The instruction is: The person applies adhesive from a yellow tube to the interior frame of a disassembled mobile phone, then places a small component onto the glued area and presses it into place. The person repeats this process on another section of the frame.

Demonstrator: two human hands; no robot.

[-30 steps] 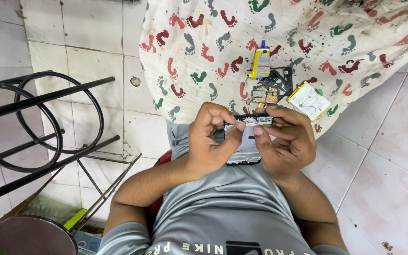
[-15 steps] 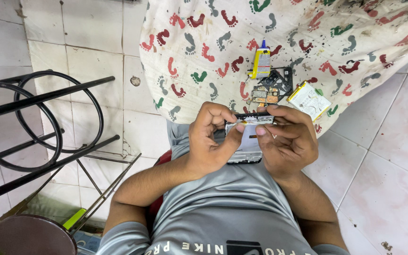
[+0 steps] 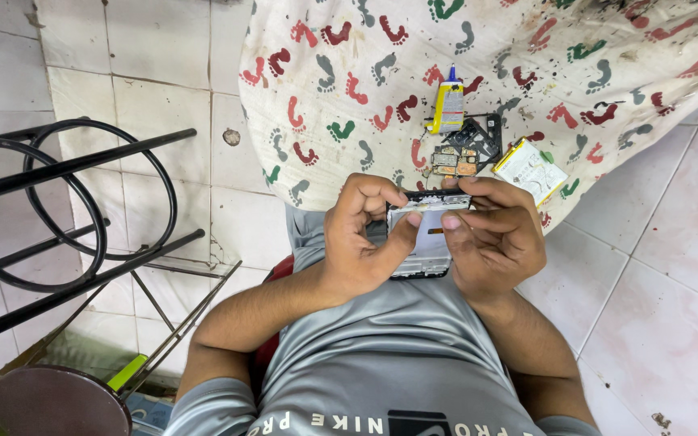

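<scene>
While clamped as before on opened phone (image 3: 428, 234), left hand (image 3: 363, 242) grip at 9 o'clock, right hand (image 3: 490, 238) grip at 3; thumbs now lower on panel.

place: makeshift floor repair spot | cues: tiled floor (image 3: 656, 266), patterned cloth (image 3: 349, 73), glue bottle (image 3: 448, 103), phone parts (image 3: 466, 149)

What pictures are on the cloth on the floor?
Little footprints in red, green and grey on a cream cloth, seen from the head camera.
</scene>
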